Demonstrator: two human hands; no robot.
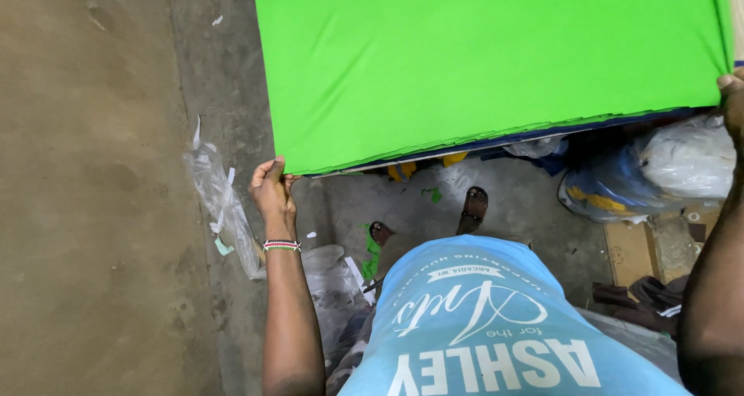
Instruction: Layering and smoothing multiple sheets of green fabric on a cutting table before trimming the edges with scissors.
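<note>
A thick stack of bright green fabric sheets (480,55) lies flat in front of me, with darker blue and yellow layers showing along its near edge. My left hand (271,191) pinches the stack's near left corner; a beaded bracelet sits on that wrist. At the far right of the view, my right hand (731,94) grips the near right corner, and most of that hand is cut off by the frame edge. Both arms are spread wide across the stack's near edge.
Concrete floor (93,210) runs along the left. Crumpled clear plastic (221,202) lies by my left hand. Plastic bags (682,160) and cardboard (632,249) sit under the stack at right. My sandalled feet (473,206) stand on scraps.
</note>
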